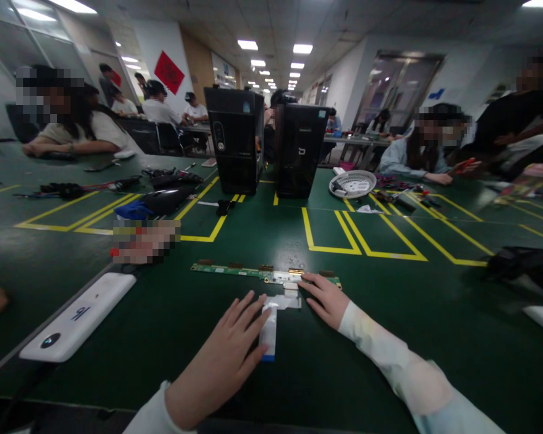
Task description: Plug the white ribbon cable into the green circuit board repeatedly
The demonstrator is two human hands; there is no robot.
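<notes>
A long, narrow green circuit board [233, 270] lies across the green table in front of me. From a connector near its middle, a white flat ribbon cable [269, 328] bends toward me and ends in a blue tip. My left hand [224, 352] is at the cable's left side, fingers stretched and apart, index finger and thumb touching its edge. My right hand [328, 299] reaches in from the right with fingers extended. Its fingertips rest at the board beside the connector, covering a small part of it.
A white power bank [79, 316] lies at left. Two black computer towers [235, 141] stand at the back. A white round basket [353, 183] sits right of them. Dark cables and a blue-black pouch [151, 204] lie back left. Other people sit around the table.
</notes>
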